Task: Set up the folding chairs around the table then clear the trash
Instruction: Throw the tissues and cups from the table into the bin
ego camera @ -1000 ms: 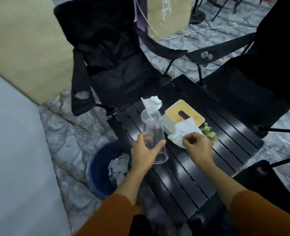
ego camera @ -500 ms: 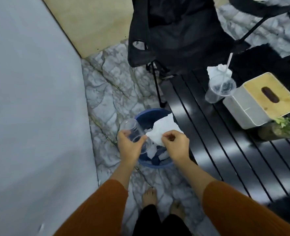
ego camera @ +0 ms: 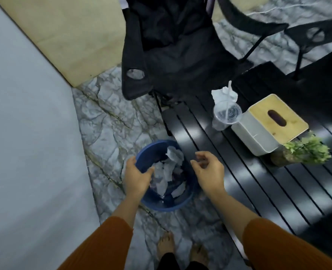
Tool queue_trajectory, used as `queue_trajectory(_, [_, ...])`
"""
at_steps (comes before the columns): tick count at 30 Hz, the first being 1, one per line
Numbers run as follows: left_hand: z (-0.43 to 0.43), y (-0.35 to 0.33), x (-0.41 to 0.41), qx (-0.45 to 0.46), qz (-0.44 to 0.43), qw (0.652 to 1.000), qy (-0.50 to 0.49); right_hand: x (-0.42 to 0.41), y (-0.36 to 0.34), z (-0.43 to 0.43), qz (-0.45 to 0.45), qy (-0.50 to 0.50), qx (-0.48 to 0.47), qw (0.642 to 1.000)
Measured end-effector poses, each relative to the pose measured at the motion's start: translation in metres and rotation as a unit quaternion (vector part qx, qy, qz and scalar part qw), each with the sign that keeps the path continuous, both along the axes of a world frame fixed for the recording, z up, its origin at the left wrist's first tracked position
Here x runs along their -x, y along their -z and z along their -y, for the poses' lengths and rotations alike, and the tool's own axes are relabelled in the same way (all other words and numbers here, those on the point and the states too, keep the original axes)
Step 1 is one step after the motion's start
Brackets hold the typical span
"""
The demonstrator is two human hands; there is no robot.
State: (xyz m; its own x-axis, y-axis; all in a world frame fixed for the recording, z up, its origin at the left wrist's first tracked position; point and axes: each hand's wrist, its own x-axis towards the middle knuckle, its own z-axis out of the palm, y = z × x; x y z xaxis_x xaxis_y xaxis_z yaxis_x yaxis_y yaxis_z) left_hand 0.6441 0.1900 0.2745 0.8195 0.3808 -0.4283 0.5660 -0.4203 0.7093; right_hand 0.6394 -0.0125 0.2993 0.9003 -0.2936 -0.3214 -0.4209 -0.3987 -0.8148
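A blue trash bin [ego camera: 145,151] stands on the floor beside the black slatted table [ego camera: 245,182], holding several crumpled white tissues [ego camera: 171,168]. My left hand [ego camera: 137,176] hovers over the bin's left rim, fingers apart and empty. My right hand [ego camera: 208,170] hangs over the bin's right side, also open and empty. On the table a clear plastic cup [ego camera: 226,114] with a straw stands next to a crumpled tissue [ego camera: 222,94]. A black folding chair [ego camera: 171,47] is unfolded at the table's far end; a second chair's armrest [ego camera: 315,34] shows at the top right.
A white tissue box with a wooden lid [ego camera: 268,123] and a small green plant [ego camera: 305,151] sit on the table. A grey wall [ego camera: 25,133] runs along the left. My bare feet [ego camera: 167,244] stand on the marble floor just below the bin.
Both hands carried the clear cup and the tissue from the table to the bin. Now both hands are empty and a fresh tissue lies on top in the bin.
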Motion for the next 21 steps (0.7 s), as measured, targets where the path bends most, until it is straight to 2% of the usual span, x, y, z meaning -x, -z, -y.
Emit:
queue_trajectory(6, [0.053, -0.042, -0.082, -0.002, 0.088, 0.991, 0.099, -0.047, -0.051, 0.058, 0.099, 0.065, 0.007, 0.993])
queue_trajectory(14, [0.144, -0.033, -0.203, -0.023, 0.144, 0.938, 0.314, -0.108, -0.036, 0.099, 0.089, 0.021, 0.134, 0.987])
queue_trajectory(21, [0.192, 0.023, -0.274, -0.031, 0.128, 0.898, 0.419, -0.147, -0.007, 0.106, 0.056, -0.029, 0.186, 0.981])
